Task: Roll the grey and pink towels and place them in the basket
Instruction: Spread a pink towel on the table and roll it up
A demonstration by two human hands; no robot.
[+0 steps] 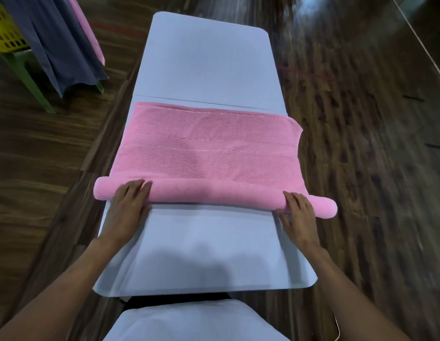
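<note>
A pink towel lies across the white table, its near part wound into a roll that sticks out past both table sides. My left hand rests palm-down on the roll near its left end, fingers together. My right hand presses on the roll near its right end, fingers slightly spread. A grey towel and another pink towel hang at the top left beside a yellow basket.
The basket stands on a green stool at the far left. Dark wood floor surrounds the narrow table. The far half of the table beyond a seam is bare. A white-clothed lap shows at the bottom.
</note>
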